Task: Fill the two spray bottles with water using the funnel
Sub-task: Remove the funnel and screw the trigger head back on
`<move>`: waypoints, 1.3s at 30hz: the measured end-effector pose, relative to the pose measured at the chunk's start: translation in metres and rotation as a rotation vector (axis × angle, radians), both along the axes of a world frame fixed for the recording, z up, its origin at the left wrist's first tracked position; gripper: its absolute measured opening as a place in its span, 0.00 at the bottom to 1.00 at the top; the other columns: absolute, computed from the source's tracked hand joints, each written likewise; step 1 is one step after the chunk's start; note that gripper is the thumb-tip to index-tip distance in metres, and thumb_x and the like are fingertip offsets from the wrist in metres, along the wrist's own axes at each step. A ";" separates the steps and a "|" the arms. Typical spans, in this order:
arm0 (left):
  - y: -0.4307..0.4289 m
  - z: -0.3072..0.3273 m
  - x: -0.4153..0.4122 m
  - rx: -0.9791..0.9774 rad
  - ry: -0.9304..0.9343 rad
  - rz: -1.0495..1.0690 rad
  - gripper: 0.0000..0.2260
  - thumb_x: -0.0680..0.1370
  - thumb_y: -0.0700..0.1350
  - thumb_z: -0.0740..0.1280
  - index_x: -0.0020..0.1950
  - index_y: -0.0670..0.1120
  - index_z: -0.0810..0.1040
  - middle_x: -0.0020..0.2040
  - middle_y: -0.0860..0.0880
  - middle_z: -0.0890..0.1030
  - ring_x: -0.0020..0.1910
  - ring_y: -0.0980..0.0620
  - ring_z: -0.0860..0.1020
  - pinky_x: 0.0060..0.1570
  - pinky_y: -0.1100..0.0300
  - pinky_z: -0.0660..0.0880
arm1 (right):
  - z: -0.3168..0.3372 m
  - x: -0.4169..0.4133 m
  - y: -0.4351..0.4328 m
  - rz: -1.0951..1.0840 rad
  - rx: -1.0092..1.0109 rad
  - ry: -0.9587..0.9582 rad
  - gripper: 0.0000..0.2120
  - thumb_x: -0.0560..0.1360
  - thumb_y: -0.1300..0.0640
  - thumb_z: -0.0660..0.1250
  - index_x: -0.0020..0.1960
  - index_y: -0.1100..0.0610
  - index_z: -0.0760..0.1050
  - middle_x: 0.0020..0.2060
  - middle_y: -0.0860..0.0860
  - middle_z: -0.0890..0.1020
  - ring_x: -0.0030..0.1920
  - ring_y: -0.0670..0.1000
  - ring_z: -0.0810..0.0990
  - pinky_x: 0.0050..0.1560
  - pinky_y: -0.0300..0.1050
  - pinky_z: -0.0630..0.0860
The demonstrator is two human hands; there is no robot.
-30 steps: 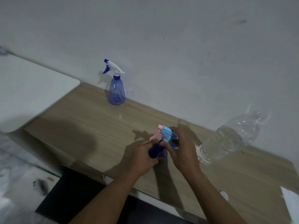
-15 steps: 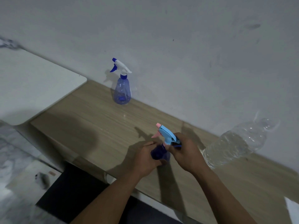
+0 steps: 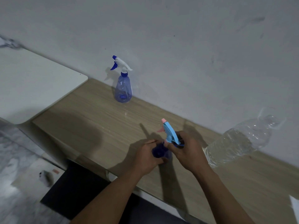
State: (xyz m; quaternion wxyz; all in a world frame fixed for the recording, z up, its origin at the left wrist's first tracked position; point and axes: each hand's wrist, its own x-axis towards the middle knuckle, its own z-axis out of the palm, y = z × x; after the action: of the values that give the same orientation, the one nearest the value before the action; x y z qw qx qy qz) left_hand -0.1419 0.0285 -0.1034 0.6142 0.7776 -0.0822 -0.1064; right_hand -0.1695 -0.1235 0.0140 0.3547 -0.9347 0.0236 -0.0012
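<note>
My left hand (image 3: 146, 156) has its fingers curled round the belly of the small dark blue plastic spray bottle (image 3: 161, 153). The bottle is over the pale wood-grain surface (image 3: 97, 120), close in front of me. My palm hides its base, so I cannot tell whether it rests there. My right hand (image 3: 188, 151) has its fingers closed round the bottle's neck, just under the light blue trigger head with the pink nozzle (image 3: 169, 132), which sits on the bottle and points up and to the left. Just beside my right hand, toward the white wall (image 3: 178, 46), is the large clear plastic water bottle (image 3: 239, 141), partly filled, its top slanting to the right in my view. Well apart, at the back left of the surface and close against the wall, the translucent blue spray bottle with the white and blue trigger head (image 3: 123, 88) stands upright, its nozzle facing left. A white rounded-corner board (image 3: 32, 86) adjoins the surface's left end. Below are grey marbled floor (image 3: 14, 152) and a black mat (image 3: 71, 193), and a white sheet's corner (image 3: 295, 206) shows at the far right. Any print on the bottles is too dim and small for me to read.
</note>
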 end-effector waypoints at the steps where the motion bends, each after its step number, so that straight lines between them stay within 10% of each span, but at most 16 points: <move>1: 0.000 0.001 0.000 0.005 -0.007 0.000 0.28 0.60 0.53 0.81 0.59 0.54 0.82 0.54 0.57 0.83 0.53 0.56 0.82 0.55 0.49 0.81 | 0.001 0.003 0.000 -0.010 -0.025 0.008 0.09 0.74 0.47 0.75 0.46 0.43 0.74 0.40 0.42 0.82 0.41 0.41 0.80 0.38 0.38 0.73; 6: 0.001 0.003 0.000 0.015 -0.016 0.007 0.26 0.60 0.50 0.81 0.57 0.53 0.82 0.52 0.57 0.83 0.51 0.56 0.82 0.53 0.47 0.81 | 0.009 0.013 -0.003 0.082 -0.121 0.037 0.08 0.74 0.50 0.73 0.44 0.50 0.75 0.35 0.48 0.79 0.35 0.49 0.77 0.34 0.41 0.70; 21: 0.003 0.006 -0.001 0.055 -0.062 0.001 0.30 0.63 0.48 0.83 0.64 0.52 0.80 0.60 0.58 0.80 0.59 0.58 0.79 0.58 0.60 0.79 | 0.019 0.012 -0.002 0.207 -0.198 0.079 0.07 0.78 0.55 0.70 0.49 0.46 0.73 0.37 0.39 0.75 0.40 0.32 0.75 0.39 0.26 0.69; 34: 0.000 0.004 -0.001 0.031 -0.027 0.010 0.27 0.62 0.48 0.82 0.60 0.51 0.82 0.53 0.56 0.81 0.53 0.56 0.81 0.54 0.50 0.81 | 0.022 0.025 0.003 0.185 -0.421 0.136 0.08 0.77 0.48 0.70 0.46 0.49 0.72 0.36 0.44 0.74 0.33 0.42 0.72 0.29 0.35 0.64; 39: 0.001 0.005 -0.003 -0.002 -0.042 0.008 0.28 0.63 0.50 0.81 0.62 0.50 0.81 0.56 0.55 0.81 0.55 0.56 0.81 0.55 0.52 0.80 | 0.001 0.008 0.004 0.094 -0.208 0.006 0.10 0.79 0.49 0.68 0.47 0.56 0.73 0.36 0.46 0.75 0.33 0.46 0.73 0.30 0.36 0.66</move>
State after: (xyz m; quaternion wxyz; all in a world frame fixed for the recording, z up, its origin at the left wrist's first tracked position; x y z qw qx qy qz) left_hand -0.1446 0.0290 -0.0984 0.6136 0.7793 -0.0922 -0.0875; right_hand -0.1611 -0.1196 0.0149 0.2552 -0.9666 -0.0193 0.0159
